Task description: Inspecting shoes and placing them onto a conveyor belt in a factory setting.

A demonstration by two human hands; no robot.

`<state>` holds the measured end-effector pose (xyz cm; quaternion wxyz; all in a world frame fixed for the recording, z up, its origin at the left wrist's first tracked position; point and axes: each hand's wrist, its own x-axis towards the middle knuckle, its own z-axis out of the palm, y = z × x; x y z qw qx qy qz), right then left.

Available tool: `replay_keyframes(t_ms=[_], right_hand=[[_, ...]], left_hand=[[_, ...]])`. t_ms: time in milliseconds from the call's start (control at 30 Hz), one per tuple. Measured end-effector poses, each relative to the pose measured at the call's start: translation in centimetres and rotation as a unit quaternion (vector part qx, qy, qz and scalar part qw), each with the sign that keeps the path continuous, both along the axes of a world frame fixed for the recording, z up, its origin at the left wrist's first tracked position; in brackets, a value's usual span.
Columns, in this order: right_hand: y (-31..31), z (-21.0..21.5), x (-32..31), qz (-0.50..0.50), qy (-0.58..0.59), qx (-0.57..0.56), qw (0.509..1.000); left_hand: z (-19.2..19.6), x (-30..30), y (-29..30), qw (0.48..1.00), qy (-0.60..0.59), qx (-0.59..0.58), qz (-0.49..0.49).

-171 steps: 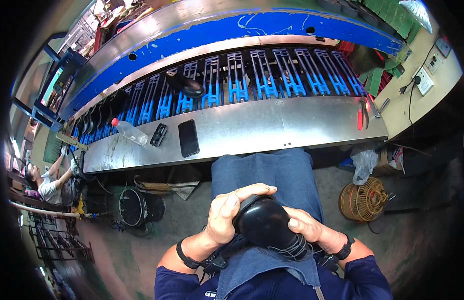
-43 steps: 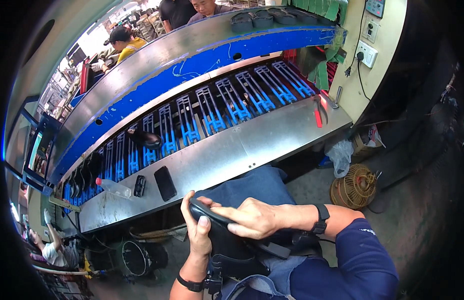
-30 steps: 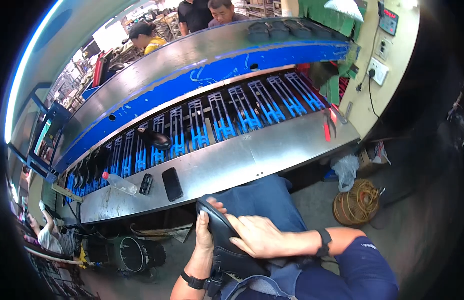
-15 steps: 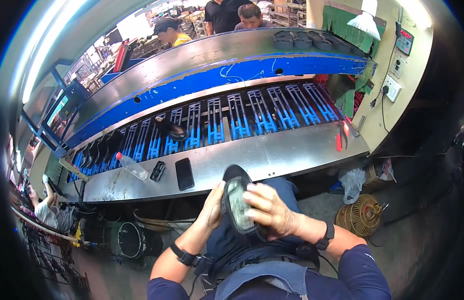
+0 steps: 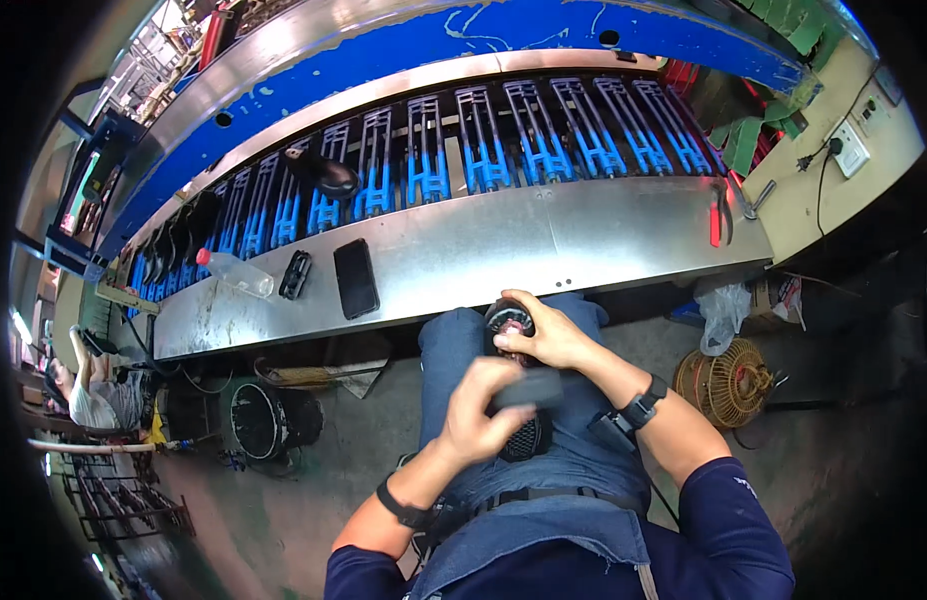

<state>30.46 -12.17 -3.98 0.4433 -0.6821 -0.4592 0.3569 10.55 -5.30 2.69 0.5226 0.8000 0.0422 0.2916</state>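
Note:
A black shoe (image 5: 509, 320) lies along my lap, its patterned sole facing up. My right hand (image 5: 545, 336) grips its far end, just below the metal bench edge. Over the middle of the shoe, my left hand (image 5: 475, 408) is blurred and closed on a dark grey flat piece (image 5: 531, 388) that it holds across the sole. I cannot tell what that piece is. The shoe's near end (image 5: 524, 441) shows below my left hand, against my blue apron.
On the steel bench (image 5: 583, 235) lie a black phone (image 5: 355, 277), a small black case (image 5: 295, 273), a plastic bottle (image 5: 233, 272) and a red-handled tool (image 5: 715, 220). Another black shoe (image 5: 325, 175) sits on the blue racks. A black bucket (image 5: 259, 420), a wicker basket (image 5: 728, 380) and a person (image 5: 83, 395) are nearby.
The shoe has turned from standing up between my hands to lying along my lap. My left hand has moved over its middle with the dark piece, and my right hand has moved to its far end.

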Motion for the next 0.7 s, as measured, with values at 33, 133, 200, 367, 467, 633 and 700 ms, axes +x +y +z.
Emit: replay_keyframes(t_ms=[33, 133, 200, 367, 467, 633, 700], right_hand=[[-0.1, 0.3, 0.7, -0.001, 0.008, -0.034, 0.999], [-1.1, 2.3, 1.6, -0.025, -0.111, -0.01, 0.993], [-2.5, 3.8, 1.3, -0.107, 0.035, 0.056, 0.992], [-4.1, 4.3, -2.1, -0.15, 0.158, 0.099, 0.971], [-2.9, 3.2, -2.9, -0.186, 0.108, 0.077, 0.973], [-2.1, 3.1, -1.5, -0.197, 0.325, 0.057, 0.923], [-2.1, 3.1, -1.2, -0.19, 0.33, 0.059, 0.923]], left_hand=[[0.4, -0.2, 0.3, 0.993, -0.037, 0.103, -0.053], [0.7, 0.0, 0.6, 0.993, -0.073, 0.092, -0.029], [0.0, 1.1, 0.8, 0.995, 0.036, -0.005, 0.095], [-1.4, 4.5, 3.2, 0.955, 0.167, -0.18, 0.165], [-1.3, 5.1, 4.3, 0.952, 0.198, -0.203, 0.113], [-1.7, 6.2, 4.8, 0.945, 0.196, -0.229, 0.13], [-1.8, 6.7, 4.9, 0.952, 0.193, -0.204, 0.12]])
